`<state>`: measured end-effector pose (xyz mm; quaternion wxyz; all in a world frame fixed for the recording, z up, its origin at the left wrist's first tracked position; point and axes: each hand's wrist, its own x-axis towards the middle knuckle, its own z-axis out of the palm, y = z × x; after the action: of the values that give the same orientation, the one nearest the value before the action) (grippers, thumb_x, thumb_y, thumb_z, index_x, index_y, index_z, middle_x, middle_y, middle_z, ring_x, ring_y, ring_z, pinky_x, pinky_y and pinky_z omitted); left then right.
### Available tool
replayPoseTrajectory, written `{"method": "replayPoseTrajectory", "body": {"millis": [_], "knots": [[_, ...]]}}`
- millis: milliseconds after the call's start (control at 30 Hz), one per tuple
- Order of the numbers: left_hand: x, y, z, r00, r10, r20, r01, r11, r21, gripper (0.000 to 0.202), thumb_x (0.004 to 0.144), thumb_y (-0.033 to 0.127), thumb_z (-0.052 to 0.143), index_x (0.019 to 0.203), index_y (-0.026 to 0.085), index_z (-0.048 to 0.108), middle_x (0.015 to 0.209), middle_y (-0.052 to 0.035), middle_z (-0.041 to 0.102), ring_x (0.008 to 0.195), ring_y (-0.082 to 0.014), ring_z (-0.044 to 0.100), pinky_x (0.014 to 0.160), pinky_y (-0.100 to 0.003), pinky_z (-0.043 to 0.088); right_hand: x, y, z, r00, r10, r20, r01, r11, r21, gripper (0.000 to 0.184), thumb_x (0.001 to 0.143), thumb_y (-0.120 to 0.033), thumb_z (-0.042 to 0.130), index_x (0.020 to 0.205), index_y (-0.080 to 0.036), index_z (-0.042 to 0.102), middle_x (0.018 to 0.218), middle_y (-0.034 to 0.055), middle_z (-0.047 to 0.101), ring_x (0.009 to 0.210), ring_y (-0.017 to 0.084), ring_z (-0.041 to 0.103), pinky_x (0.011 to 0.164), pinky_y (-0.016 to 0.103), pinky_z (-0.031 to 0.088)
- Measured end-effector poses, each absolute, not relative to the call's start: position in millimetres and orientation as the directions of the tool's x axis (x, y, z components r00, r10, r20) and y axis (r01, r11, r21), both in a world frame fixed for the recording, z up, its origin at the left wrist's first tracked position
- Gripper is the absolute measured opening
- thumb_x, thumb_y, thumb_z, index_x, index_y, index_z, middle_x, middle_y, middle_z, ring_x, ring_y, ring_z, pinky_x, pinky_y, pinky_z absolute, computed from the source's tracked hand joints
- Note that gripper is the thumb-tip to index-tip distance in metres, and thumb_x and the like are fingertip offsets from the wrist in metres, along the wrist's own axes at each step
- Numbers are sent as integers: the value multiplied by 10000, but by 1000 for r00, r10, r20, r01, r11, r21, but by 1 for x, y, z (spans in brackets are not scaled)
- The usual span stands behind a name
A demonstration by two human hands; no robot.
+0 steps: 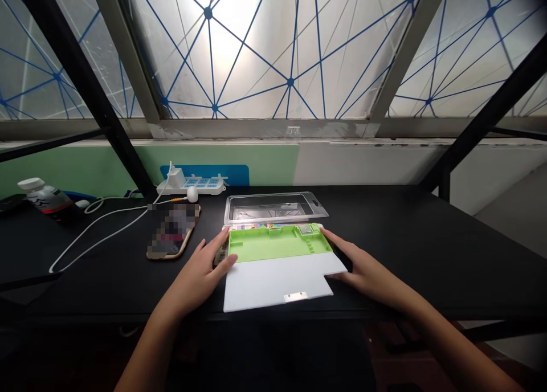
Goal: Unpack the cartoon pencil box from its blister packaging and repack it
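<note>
A green plastic tray (273,245) with small compartments lies on the black table (427,249), with a white flap (273,281) folded out toward me. My left hand (203,275) rests against the tray's left end, fingers stretched and touching its edge. My right hand (363,266) lies flat at the tray's right end, fingertips touching the green rim and the white flap. A clear plastic cover (273,207) lies just behind the tray.
A phone (173,232) lies left of the tray. Behind it are a white power strip (192,184) with a charger and a white cable (98,232). A bottle (47,198) lies at the far left. Black frame bars cross the window.
</note>
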<state>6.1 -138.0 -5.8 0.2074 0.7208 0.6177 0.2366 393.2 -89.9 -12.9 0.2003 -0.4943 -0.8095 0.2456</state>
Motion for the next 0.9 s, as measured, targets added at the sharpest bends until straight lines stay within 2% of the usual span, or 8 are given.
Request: {"method": "replayPoseTrajectory", "body": {"millis": [167,300,367,500,633,700,767,900], "knots": [[4,-141,-6,139,978,157,735,-208,645,635,1055,593,184,1558,276,405,1615,-29,395,1504,-278,347,1251,-518,229,386,-85,-9,-386,910,148,660,385,-646,640,965,-523,539,1552,-300,417,1548,71,499,1371,342,527,1101,517,462],[1,-143,-8,148,972,181,716,-232,659,715,1031,651,109,1502,271,490,1647,-16,336,1519,-284,316,1252,-508,224,384,-86,-8,-354,924,142,665,356,-657,602,984,-548,498,1529,-297,453,1466,61,596,1289,327,609,1026,492,532],[1,-143,-9,139,972,190,699,-232,676,764,1008,700,111,1535,257,440,1644,-34,346,1515,-291,324,1253,-508,219,383,-87,-8,-335,932,136,663,336,-669,599,981,-557,499,1514,-286,475,1418,59,639,1258,324,633,1005,482,550],[2,-143,-9,160,968,195,663,-252,705,761,1014,693,220,1616,229,257,1570,-88,473,1491,-294,377,1240,-505,258,379,-85,-9,-316,938,143,619,318,-718,596,979,-546,518,1495,-249,493,1392,78,658,1275,310,623,1058,474,524],[5,-145,-9,138,975,172,729,-218,649,802,962,590,545,1621,273,215,1518,-90,542,1432,-320,466,1167,-500,386,377,-86,-17,-303,932,198,607,349,-714,731,881,-488,679,1529,-240,449,1431,97,620,1313,332,587,1112,518,476],[7,-148,-12,115,970,215,755,-226,616,844,909,553,647,1608,298,249,1487,-82,577,1372,-324,534,1123,-479,443,377,-89,-21,-296,924,242,618,378,-690,748,840,-453,722,1518,-259,473,1425,88,627,1290,342,607,1101,529,486],[9,-150,-14,103,949,297,764,-267,588,760,906,535,657,1564,306,354,1441,-75,619,1296,-320,601,1082,-462,486,377,-91,-21,-268,921,284,634,390,-668,685,849,-450,705,1484,-265,527,1391,84,656,1224,346,654,1035,516,545],[14,-139,-2,101,858,503,776,-384,501,561,949,519,612,1447,281,508,1459,-82,599,1303,-310,595,1110,-462,467,371,-76,1,-209,912,352,676,395,-622,639,883,-501,645,1466,-258,553,1354,93,682,904,319,756,760,480,644]]}}
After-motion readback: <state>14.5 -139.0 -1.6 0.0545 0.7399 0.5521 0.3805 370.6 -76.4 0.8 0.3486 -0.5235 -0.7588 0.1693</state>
